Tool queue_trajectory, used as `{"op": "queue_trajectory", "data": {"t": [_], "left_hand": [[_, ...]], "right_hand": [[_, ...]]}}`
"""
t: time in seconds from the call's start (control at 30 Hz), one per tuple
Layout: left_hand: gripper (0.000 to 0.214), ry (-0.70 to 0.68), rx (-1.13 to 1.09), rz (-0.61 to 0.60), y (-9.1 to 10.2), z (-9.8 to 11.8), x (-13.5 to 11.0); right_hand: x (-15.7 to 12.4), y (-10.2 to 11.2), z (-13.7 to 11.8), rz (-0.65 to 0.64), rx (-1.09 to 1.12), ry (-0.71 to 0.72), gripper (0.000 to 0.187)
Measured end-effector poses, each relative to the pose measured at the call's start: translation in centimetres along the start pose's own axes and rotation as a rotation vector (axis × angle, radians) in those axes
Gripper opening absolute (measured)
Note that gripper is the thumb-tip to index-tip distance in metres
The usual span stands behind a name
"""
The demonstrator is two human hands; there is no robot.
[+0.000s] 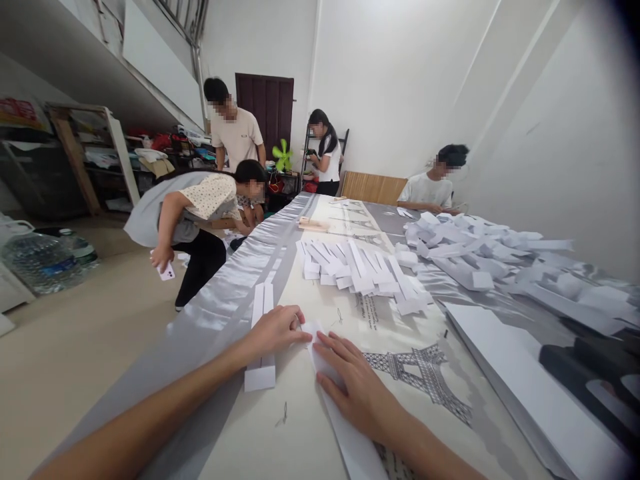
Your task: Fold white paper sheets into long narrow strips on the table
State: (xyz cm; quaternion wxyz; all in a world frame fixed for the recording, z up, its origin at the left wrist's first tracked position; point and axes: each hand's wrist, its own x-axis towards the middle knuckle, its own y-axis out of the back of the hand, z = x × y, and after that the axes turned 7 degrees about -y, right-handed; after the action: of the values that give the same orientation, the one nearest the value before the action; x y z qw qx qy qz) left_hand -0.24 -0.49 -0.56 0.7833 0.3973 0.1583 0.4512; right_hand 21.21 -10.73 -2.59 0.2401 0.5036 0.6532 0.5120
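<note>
My left hand point(274, 330) rests on the table with fingers curled, its fingertips pressing the top end of a long white paper strip point(350, 440). My right hand point(353, 383) lies flat on the same strip with fingers stretched out, holding it down. The strip runs from between my hands toward me along the table. Two folded white strips point(261, 333) lie side by side just under and left of my left hand, partly hidden by it.
The table wears a cloth point(400, 360) printed with an Eiffel Tower. A row of folded strips point(363, 270) and a loose heap of paper pieces point(480, 257) lie farther back. A stack of white sheets point(520, 380) sits right. Several people work at the far end and left side.
</note>
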Motion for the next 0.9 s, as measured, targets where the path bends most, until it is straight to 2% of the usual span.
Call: {"op": "queue_trajectory", "data": {"t": [0.63, 0.7, 0.83, 0.9], "left_hand": [[0.025, -0.045, 0.046, -0.023, 0.1, 0.4, -0.1], [0.021, -0.133, 0.074, -0.013, 0.2, 0.7, -0.3], [0.017, -0.459, 0.133, -0.062, 0.2, 1.5, -0.6], [0.02, -0.512, 0.206, -0.106, 0.0, 1.7, -0.7]], "right_hand": [[-0.1, -0.1, 0.1, 0.008, -0.018, 0.012, 0.047], [0.0, -0.1, 0.0, 0.014, -0.023, 0.018, 0.047], [0.0, -0.2, 0.1, 0.007, -0.052, 0.023, 0.048], [-0.1, -0.3, 0.2, 0.013, -0.06, 0.022, 0.048]]}}
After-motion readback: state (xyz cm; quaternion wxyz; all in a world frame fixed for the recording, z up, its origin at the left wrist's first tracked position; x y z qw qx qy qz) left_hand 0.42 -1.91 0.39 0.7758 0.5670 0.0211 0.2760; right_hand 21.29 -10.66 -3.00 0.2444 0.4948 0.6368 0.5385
